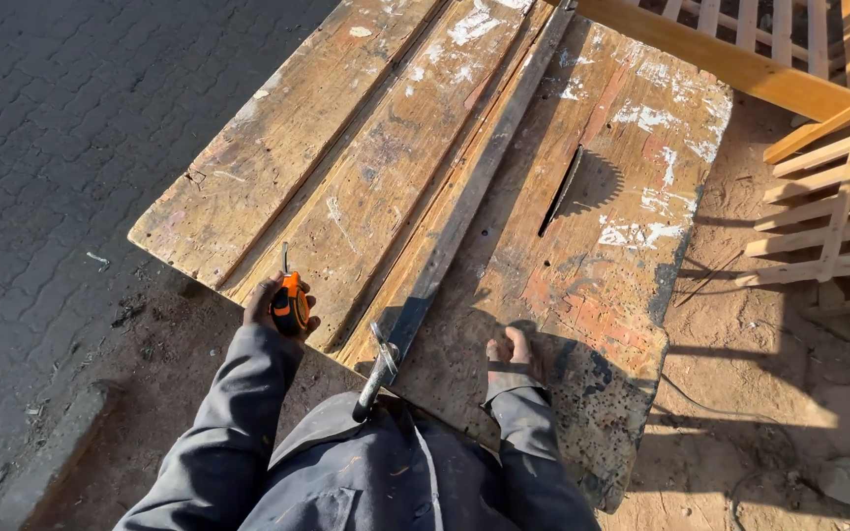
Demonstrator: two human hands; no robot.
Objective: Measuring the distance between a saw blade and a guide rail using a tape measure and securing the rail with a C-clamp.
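Nearest to the camera are two grey sleeves reaching out over an old wooden table with worn, paint-spotted boards. The left hand has its grip closed around an orange and black tape measure, and it sits at the near edge of the table, so the tool rests right where a board begins. A short bit of the metal tape sticks up from it. The right hand holds nothing; it lies on the wood with the fingers curled down, as if to lean on the top. Between the two hands a long metal bar runs away across the table, and its near end pokes out over the edge toward the person's body. Farther off, a round saw blade pokes up through a slot in the top and throws a toothed shadow. Past the table, pale wooden slatted frames stand on the sandy ground.
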